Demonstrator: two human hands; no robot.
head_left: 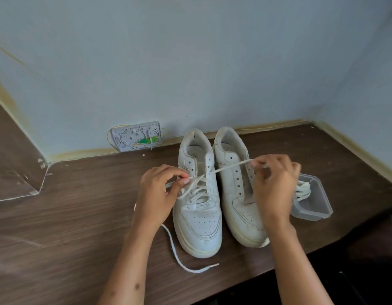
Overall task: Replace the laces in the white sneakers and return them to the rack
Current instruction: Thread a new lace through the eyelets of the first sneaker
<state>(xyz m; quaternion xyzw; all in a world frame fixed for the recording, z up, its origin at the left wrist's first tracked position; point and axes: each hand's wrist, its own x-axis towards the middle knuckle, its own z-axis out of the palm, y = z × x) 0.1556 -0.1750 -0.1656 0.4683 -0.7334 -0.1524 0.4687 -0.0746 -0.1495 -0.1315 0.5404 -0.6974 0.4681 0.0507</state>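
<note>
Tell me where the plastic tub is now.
In the head view, the tub sits on the floor right of the right sneaker, behind the right hand.

Both bare forearms reach up from the lower edge of the frame toward its middle. The left hand (156, 194) sits left of center, back of the hand facing the camera, thumb and forefinger pinched together and the other fingers curled under. The right hand (275, 186) is right of center and slightly higher, fingers curled, its fingertips pinched together at its upper left.
</note>
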